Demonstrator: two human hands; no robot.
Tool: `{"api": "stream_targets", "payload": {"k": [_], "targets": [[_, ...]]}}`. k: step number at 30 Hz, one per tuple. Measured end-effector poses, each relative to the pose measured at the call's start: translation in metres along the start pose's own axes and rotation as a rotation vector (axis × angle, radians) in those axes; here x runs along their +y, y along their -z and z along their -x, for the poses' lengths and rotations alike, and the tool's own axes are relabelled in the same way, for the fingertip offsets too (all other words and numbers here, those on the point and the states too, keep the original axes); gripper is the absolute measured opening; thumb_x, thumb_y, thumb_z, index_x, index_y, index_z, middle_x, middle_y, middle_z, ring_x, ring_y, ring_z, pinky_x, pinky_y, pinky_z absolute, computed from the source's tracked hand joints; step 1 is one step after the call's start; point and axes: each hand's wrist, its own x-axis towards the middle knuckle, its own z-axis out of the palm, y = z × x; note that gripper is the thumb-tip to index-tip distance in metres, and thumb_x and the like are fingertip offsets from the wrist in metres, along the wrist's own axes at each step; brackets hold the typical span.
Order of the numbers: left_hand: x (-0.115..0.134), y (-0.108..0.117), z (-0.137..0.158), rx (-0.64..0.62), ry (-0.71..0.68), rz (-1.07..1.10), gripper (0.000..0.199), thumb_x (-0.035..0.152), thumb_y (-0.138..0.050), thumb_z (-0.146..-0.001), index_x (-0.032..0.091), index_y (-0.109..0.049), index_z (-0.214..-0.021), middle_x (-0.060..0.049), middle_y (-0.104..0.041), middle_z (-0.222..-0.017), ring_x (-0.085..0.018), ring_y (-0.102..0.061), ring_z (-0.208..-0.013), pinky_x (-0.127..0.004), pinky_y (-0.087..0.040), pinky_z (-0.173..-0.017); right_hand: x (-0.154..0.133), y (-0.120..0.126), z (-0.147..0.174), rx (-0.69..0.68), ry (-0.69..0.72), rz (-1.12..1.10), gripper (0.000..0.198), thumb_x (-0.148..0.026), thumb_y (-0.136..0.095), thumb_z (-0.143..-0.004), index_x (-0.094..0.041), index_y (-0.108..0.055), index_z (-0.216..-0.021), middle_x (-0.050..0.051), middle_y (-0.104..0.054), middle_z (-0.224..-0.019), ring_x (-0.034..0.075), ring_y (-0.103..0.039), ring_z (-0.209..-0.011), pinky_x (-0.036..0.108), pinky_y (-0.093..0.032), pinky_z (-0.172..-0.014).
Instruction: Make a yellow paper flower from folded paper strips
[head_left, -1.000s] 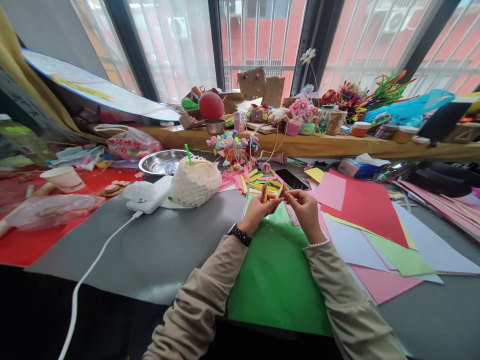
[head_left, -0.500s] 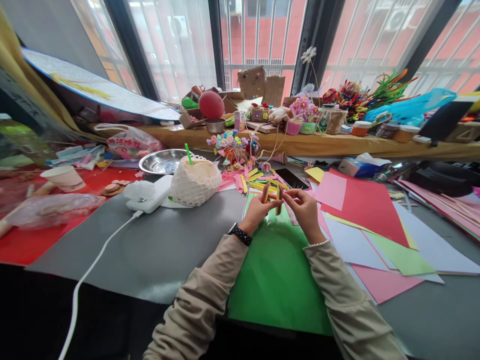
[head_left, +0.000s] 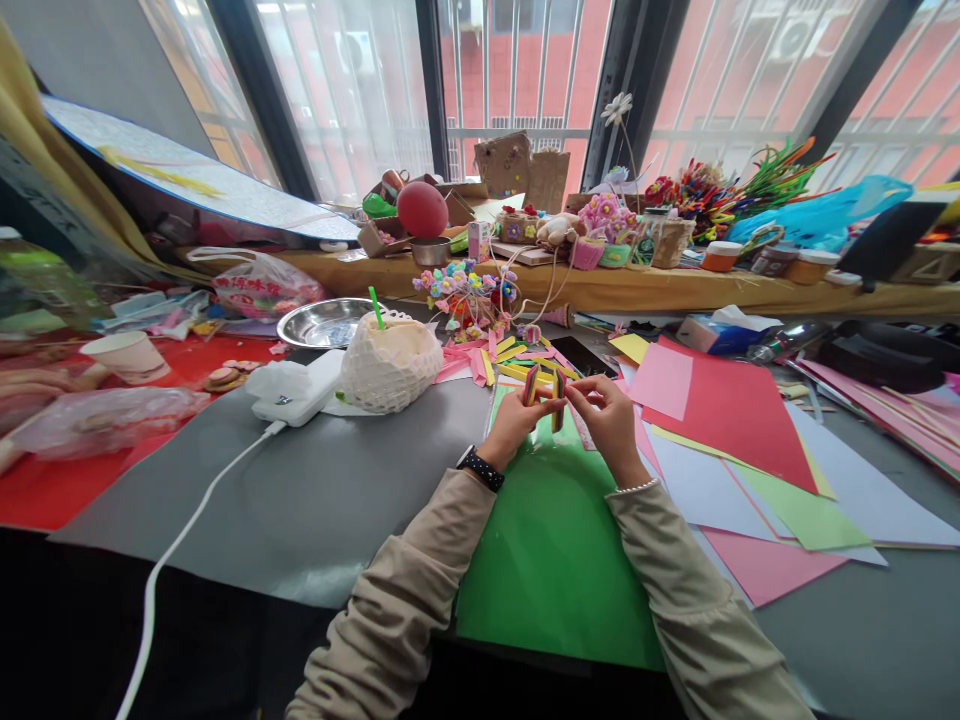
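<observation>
My left hand [head_left: 516,420] is closed, its thumb and fingers pinching a small piece of folded paper strips [head_left: 558,398] with yellow, pink and dark layers. The piece stands upright in two parts with a gap between them. My right hand [head_left: 609,422] pinches the right part of the same piece between thumb and fingertips. Both hands are above the far end of a green sheet [head_left: 559,560] with a shiny surface. Just beyond them lies a pile of pink and yellow paper strips [head_left: 514,352]. Fingers partly hide the folded piece.
Coloured paper sheets [head_left: 739,410] spread to the right. Left of my hands stand a coconut in white foam netting [head_left: 391,365], a white power bank [head_left: 304,390] with a cable, and a metal plate [head_left: 319,325]. A dark phone [head_left: 581,358] lies behind my right hand.
Another person's blurred hand has come into view at the far left, over the red sheet. My hands and the folded piece have hardly moved.
</observation>
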Motion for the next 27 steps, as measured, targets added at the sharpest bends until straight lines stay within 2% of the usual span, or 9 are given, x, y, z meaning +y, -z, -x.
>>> {"api": "stream_targets", "payload": {"k": [12, 27], "targets": [[-0.0021, 0.0004, -0.0014, 0.023, -0.009, 0.006, 0.043, 0.042, -0.069, -0.052, 0.01, -0.063, -0.08, 0.009, -0.032, -0.042, -0.001, -0.022, -0.038, -0.02, -0.015, -0.041, -0.0016, 0.0, 0.0005, -0.002, -0.042, 0.005, 0.022, -0.038, -0.057, -0.07, -0.017, -0.057, -0.068, 0.002, -0.057, -0.071, 0.014, -0.054, -0.068, 0.027, -0.045, -0.06], [-0.0018, 0.0001, -0.001, 0.049, 0.016, 0.032, 0.044, 0.041, -0.071, -0.049, 0.011, -0.063, -0.08, 0.01, -0.029, -0.041, -0.001, -0.021, -0.038, -0.02, -0.014, -0.04, -0.0002, -0.0003, 0.0002, -0.011, -0.038, 0.015, 0.023, -0.04, -0.058, -0.069, -0.017, -0.057, -0.068, 0.003, -0.059, -0.071, 0.015, -0.055, -0.067, 0.028, -0.046, -0.058]]}}
